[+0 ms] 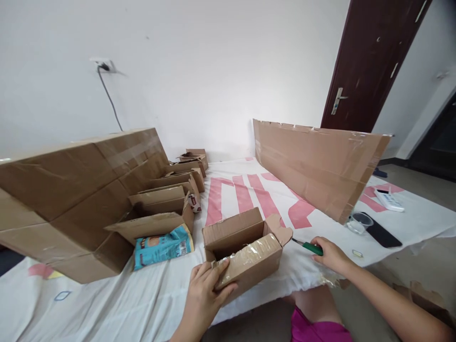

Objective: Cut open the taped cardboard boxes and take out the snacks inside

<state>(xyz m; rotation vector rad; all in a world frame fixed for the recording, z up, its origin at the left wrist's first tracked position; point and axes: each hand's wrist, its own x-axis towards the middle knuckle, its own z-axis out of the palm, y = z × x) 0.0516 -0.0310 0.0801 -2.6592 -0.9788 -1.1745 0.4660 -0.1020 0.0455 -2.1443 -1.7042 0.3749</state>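
Observation:
A small open cardboard box [261, 261] stands at the near edge of the cloth-covered table, its end flap [280, 232] bent outward. My left hand [206, 287] grips the box's near left corner, fingers over the taped upper flap and thumb along the outer side. To the right of the box, my right hand [329, 255] is closed around a green-handled knife [313, 248]. The knife's thin metal tip points left at the end flap; whether it touches the cardboard, I cannot tell. Inside, the box shows bare brown walls, with part of its floor hidden.
A blue snack packet [162, 247] leans by a row of open boxes [153, 223] on the left, beside a large cardboard structure [85, 199]. A tall cardboard panel [317, 166] stands at right. Near it lie a clear cup [359, 222], a black phone [383, 232] and a white device [390, 200].

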